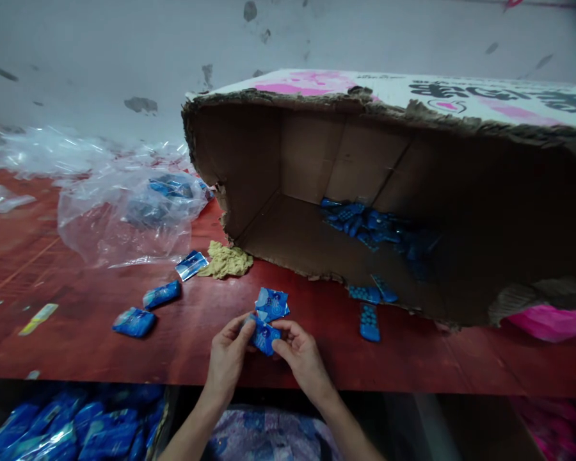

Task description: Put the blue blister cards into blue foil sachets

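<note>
Between my two hands is a small blue printed packet [265, 335], held just above the red table near its front edge. My left hand [230, 349] pinches its left side, thumb on top. On the right side, my right hand [300, 352] grips it between thumb and fingers. Right behind it lies a second blue packet [272, 303], flat and shiny. Off to the left rest two plumper blue packets [134, 322], and a flat blue-and-silver wrapper [191, 265] lies beside a crumpled yellow cloth [225, 260].
A torn-edged cardboard box [288, 256] lies on its side at the right, holding blue dotted pieces [365, 221]; one blue piece [369, 322] lies in front. Clear plastic bags [125, 224] cover the back left. Below the table, a carton holds blue packets [96, 422].
</note>
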Available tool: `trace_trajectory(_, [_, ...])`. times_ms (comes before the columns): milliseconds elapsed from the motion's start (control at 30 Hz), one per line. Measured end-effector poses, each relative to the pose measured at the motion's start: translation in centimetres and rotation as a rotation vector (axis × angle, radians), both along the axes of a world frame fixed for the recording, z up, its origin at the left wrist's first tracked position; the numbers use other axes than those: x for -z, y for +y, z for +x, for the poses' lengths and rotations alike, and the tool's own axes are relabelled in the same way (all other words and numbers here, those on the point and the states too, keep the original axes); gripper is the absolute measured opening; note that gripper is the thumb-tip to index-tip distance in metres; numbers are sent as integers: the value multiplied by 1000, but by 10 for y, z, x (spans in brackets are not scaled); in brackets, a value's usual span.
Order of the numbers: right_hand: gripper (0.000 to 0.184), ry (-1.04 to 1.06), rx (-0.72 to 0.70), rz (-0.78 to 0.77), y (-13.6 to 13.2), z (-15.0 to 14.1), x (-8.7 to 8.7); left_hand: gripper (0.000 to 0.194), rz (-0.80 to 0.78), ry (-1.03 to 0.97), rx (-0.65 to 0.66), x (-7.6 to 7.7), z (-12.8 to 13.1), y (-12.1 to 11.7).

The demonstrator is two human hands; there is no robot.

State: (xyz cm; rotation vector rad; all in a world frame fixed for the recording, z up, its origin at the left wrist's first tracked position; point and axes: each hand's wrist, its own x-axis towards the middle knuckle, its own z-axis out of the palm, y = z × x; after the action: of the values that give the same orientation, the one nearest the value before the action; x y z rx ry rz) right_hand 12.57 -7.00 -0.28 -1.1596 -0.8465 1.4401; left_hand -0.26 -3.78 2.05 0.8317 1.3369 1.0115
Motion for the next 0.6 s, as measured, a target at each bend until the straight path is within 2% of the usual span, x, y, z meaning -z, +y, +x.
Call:
trace_trajectory(133, [30,82,25,-71,-6,-13,-3,23,128,170,-13,-7,-2,5])
trace_trajectory(267, [36,57,19,-76,-12,-22,-5,26,142,220,-12,-8,-3,7])
trace_trajectory(333, [36,20,22,-80,-13,-22,-4,26,86,115,-24,-5,-2,8])
trace_trajectory(433, [35,-68,69,-29,-13,-18,-2,31,-98,-149,24,2,-1,7])
trace_trajectory(500, [35,-213,105,82,-14,-13,-2,31,-208,-258,88,4,0,6])
trace_trajectory(600, [38,-442,116,275,-16,-7,-4,24,-266,-359,160,3,-1,5])
